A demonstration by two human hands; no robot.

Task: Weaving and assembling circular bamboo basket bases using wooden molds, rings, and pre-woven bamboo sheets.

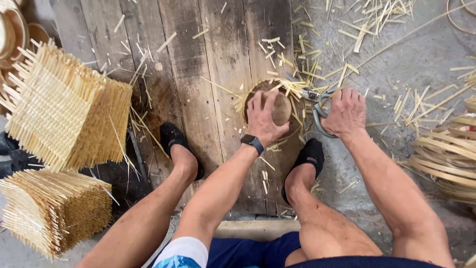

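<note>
Head view: left hand (264, 115) fingers press the round woven piece (277, 106), right hand (345, 112) fingers grip shears (317, 106).

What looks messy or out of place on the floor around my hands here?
Short cut bamboo strips lie scattered over the wooden boards and the concrete floor, thickest just beyond the round woven piece under your left hand. Your right hand grips shears. The woven mats on your left sit stacked.

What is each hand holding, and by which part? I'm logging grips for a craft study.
Right hand grips grey metal shears by the looped handles. Left hand presses a round brown wooden mould from above.
</note>
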